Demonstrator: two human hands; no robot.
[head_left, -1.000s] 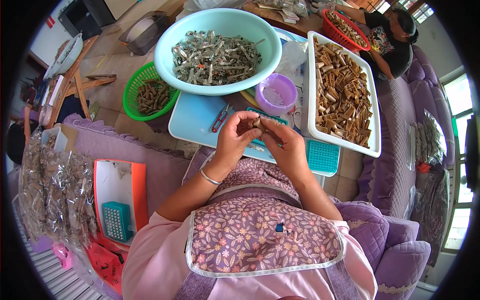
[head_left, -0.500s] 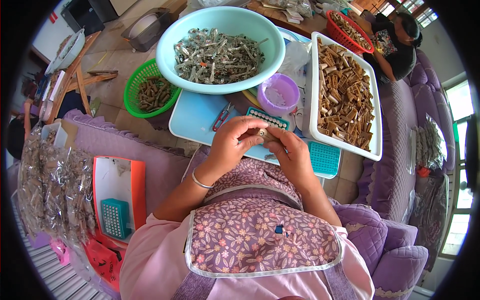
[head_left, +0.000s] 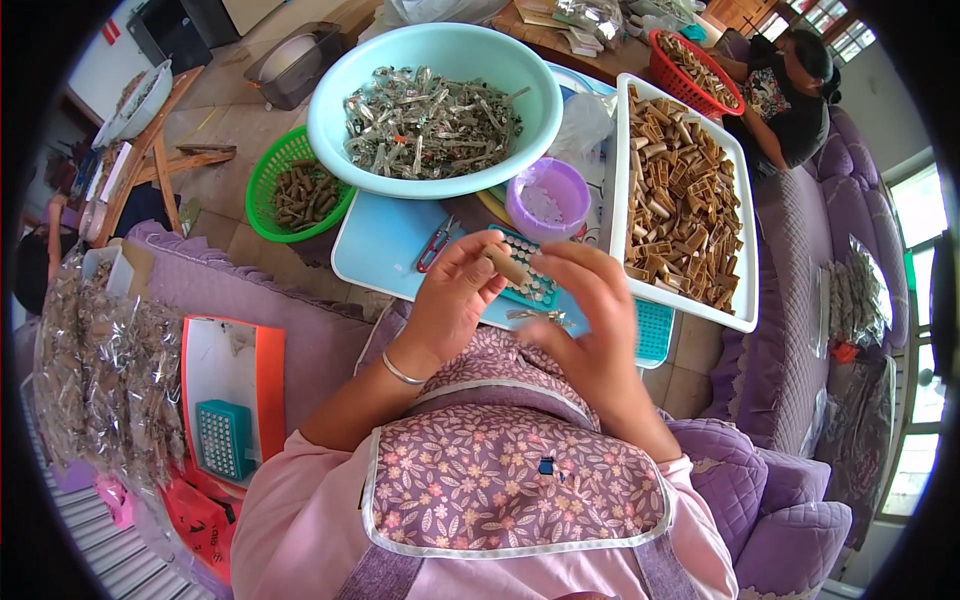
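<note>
My left hand [head_left: 450, 305] pinches a small brown, tapered plastic casing [head_left: 511, 267] between thumb and fingers. To its right, my right hand [head_left: 597, 315] is apart from the casing, its fingers spread and partly smeared by motion. Beneath the hands a teal rack [head_left: 541, 290] holds rows of small round, pale pieces. Several shiny slim parts [head_left: 540, 315] lie on the blue table [head_left: 385, 245] near my right thumb. A pair of red-handled snips [head_left: 437, 246] rests just beyond my left hand. Past the rack stands a purple bowl [head_left: 549, 200] with small whitish bits in it.
A pale blue basin [head_left: 330, 130] of clear and metallic parts stands at the back. Brown casings fill a white tray [head_left: 740, 250] on the right. A green basket [head_left: 262, 195] stands at left, a second teal rack [head_left: 654, 330] at right. A person [head_left: 795, 95] works beside a red basket [head_left: 690, 85].
My right hand has come away from the brown casing, moving right with its fingers opening. My left hand keeps the casing, now tilted and more exposed.
</note>
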